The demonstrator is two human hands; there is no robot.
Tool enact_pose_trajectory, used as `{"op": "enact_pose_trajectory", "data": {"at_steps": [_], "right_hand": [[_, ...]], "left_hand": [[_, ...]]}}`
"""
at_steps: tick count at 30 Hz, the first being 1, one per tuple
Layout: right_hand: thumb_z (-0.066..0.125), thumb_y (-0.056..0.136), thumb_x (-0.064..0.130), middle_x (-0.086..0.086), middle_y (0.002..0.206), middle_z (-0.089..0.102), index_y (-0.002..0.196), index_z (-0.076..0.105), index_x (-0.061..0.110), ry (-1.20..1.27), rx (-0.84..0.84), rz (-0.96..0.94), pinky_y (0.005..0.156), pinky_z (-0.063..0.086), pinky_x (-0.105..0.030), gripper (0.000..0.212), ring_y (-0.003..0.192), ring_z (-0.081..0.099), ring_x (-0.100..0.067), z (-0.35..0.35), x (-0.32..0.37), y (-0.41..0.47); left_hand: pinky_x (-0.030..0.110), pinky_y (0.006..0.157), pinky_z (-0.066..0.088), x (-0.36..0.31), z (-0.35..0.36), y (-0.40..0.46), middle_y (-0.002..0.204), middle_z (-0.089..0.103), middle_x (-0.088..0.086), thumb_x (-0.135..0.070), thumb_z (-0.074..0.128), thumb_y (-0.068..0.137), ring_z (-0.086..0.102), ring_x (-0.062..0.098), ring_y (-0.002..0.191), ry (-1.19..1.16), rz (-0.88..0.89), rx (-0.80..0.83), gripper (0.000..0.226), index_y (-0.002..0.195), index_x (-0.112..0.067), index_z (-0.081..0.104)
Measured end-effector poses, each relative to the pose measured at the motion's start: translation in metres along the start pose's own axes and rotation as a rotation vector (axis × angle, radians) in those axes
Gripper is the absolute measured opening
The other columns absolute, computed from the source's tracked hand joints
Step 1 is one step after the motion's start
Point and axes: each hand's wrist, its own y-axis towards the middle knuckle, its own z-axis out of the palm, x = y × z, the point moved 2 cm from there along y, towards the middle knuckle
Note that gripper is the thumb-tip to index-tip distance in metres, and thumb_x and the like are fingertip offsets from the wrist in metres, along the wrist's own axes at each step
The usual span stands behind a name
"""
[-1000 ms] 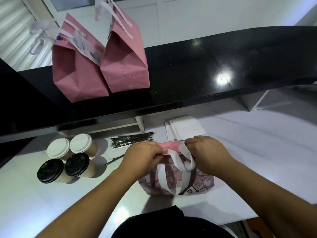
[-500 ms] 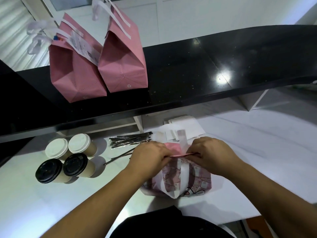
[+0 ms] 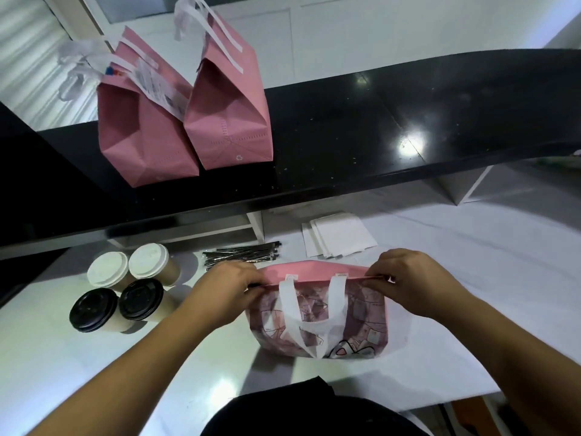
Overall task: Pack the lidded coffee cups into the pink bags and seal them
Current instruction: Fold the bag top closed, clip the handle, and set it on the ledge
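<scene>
A pink patterned bag (image 3: 361,319) with white handles stands on the white counter (image 3: 471,278) in front of me. My left hand (image 3: 229,291) pinches the left end of its top rim and my right hand (image 3: 415,284) pinches the right end, stretching the rim flat. Whatever is inside the bag is hidden. Several lidded coffee cups stand at the left: two with white lids (image 3: 108,270) (image 3: 149,261) and two with black lids (image 3: 94,309) (image 3: 141,298).
Two folded-shut pink bags (image 3: 141,143) (image 3: 232,121) with white handles stand on the black raised ledge (image 3: 377,127). A bundle of dark twist ties (image 3: 242,253) and a stack of white paper sheets (image 3: 339,234) lie behind the bag.
My hands have slid apart from the middle of the bag's top to its two ends, and the rim is now pulled out wide and flat. The handles have dropped down the front.
</scene>
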Motion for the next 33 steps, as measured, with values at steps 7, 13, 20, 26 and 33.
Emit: {"op": "enact_pose_trajectory", "data": {"at_steps": [7, 13, 20, 26, 33], "right_hand": [[0.075, 0.090, 0.037, 0.007, 0.075, 0.071, 0.090, 0.083, 0.019, -0.015, 0.033, -0.019, 0.060, 0.056, -0.031, 0.019, 0.068, 0.065, -0.014, -0.002, -0.005, -0.006], [0.061, 0.092, 0.053, 0.008, 0.082, 0.073, 0.100, 0.081, 0.021, -0.148, 0.024, 0.028, 0.063, 0.054, -0.029, 0.039, 0.076, 0.064, -0.015, -0.002, 0.005, -0.008], [0.052, 0.088, 0.055, 0.007, 0.117, 0.069, 0.133, 0.058, 0.033, -0.368, 0.164, 0.008, 0.092, 0.048, -0.036, 0.051, 0.106, 0.061, -0.021, 0.019, 0.053, 0.006], [0.050, 0.095, 0.026, 0.005, 0.104, 0.072, 0.118, 0.073, 0.029, -0.317, 0.180, 0.016, 0.074, 0.055, -0.034, 0.033, 0.095, 0.066, -0.024, 0.007, 0.063, 0.016], [0.055, 0.093, 0.028, 0.004, 0.089, 0.073, 0.097, 0.077, 0.023, -0.256, 0.201, 0.158, 0.071, 0.057, -0.037, 0.023, 0.080, 0.065, -0.018, -0.051, 0.076, 0.014]], "left_hand": [[0.032, 0.079, 0.055, 0.011, -0.008, -0.005, 0.097, 0.079, -0.010, -0.031, 0.080, 0.090, 0.071, 0.018, 0.091, -0.025, -0.065, 0.007, 0.016, 0.106, -0.031, 0.083], [0.032, 0.082, 0.052, 0.007, 0.002, -0.009, 0.097, 0.076, -0.009, -0.030, 0.074, 0.094, 0.068, 0.019, 0.095, -0.040, -0.115, -0.055, 0.016, 0.108, -0.026, 0.081], [0.026, 0.086, 0.043, 0.005, 0.008, -0.014, 0.103, 0.064, -0.023, -0.031, 0.072, 0.095, 0.057, 0.009, 0.100, -0.132, -0.193, -0.126, 0.020, 0.114, -0.033, 0.076], [0.025, 0.090, 0.044, -0.001, 0.005, -0.013, 0.103, 0.062, -0.027, -0.024, 0.075, 0.093, 0.058, 0.010, 0.104, -0.204, -0.190, -0.158, 0.022, 0.111, -0.036, 0.077], [0.022, 0.100, 0.043, -0.015, -0.020, -0.012, 0.127, 0.055, -0.019, -0.028, 0.070, 0.095, 0.053, 0.000, 0.118, -0.344, -0.283, -0.364, 0.043, 0.136, -0.033, 0.058]]}}
